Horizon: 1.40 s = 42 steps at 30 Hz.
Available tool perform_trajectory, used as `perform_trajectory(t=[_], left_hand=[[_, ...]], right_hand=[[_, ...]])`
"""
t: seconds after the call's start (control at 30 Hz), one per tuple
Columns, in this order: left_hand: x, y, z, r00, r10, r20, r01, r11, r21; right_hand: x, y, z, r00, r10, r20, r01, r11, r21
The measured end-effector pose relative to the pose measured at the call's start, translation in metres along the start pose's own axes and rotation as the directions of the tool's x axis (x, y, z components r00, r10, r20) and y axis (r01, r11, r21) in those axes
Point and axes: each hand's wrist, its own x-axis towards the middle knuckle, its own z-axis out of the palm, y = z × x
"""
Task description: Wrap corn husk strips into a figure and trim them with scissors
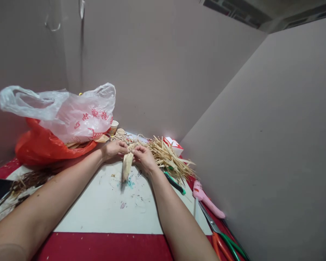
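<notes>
Both my hands meet at the far end of a white board (105, 210). My left hand (114, 148) and my right hand (143, 158) are closed in pinches on the top of a pale dried corn husk piece (126, 165), which hangs down between them to the board. A heap of dried husk strips (170, 158) lies just right of my right hand.
A white plastic bag (70, 114) rests on a red plastic bag (43, 146) at the left. A paper cup (113, 127) and a small red-and-white box (175, 145) stand behind. A green-handled tool (175, 184), a pink glue gun (206, 199) and orange-and-green scissors (220, 237) lie along the right wall.
</notes>
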Motion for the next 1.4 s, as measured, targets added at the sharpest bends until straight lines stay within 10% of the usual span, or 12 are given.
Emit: perform_trajectory(t=[0.63,1.07,1.4], left_hand=[[0.003,0.01,-0.001,0.99,-0.036,-0.133,0.011,0.983,-0.181],[-0.001,-0.005,0.01,0.952,0.241,-0.187,-0.192,0.95,0.244],[-0.009,0.004,0.023,0.815,0.481,-0.324,-0.35,0.853,0.387]], right_hand=[[0.011,0.008,-0.018,0.997,0.002,0.074,-0.026,0.945,0.327],[0.0,0.009,-0.009,0.984,0.123,0.13,-0.146,0.971,0.188],[-0.019,-0.008,-0.002,0.945,0.153,0.289,-0.241,0.924,0.296]])
